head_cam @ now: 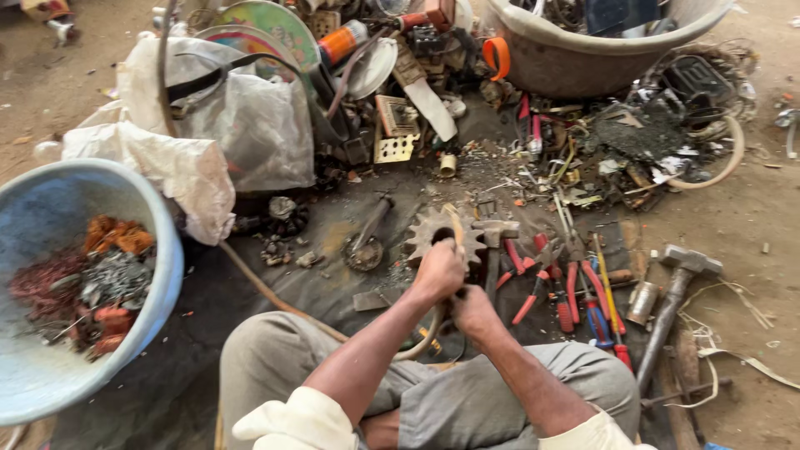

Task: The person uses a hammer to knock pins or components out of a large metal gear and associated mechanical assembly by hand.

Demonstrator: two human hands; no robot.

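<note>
My left hand (439,268) gripped a tan, curved handle (454,227) over a rusty grey-brown gear wheel (427,229). My trousers (467,400) were grey, my sleeves (293,421) cream. The pliers (533,287) had red grips, one screwdriver (608,292) a yellow shaft and red end. The basin (162,250) was pale blue, holding reddish copper wire (46,279) and orange scraps (117,235). The cloth (333,233) under everything was dark grey.

Head camera, looking steeply down

It sits close above the hands at centre, facing twelve o'clock across the ground toward a tub (583,58) at one o'clock.
</note>
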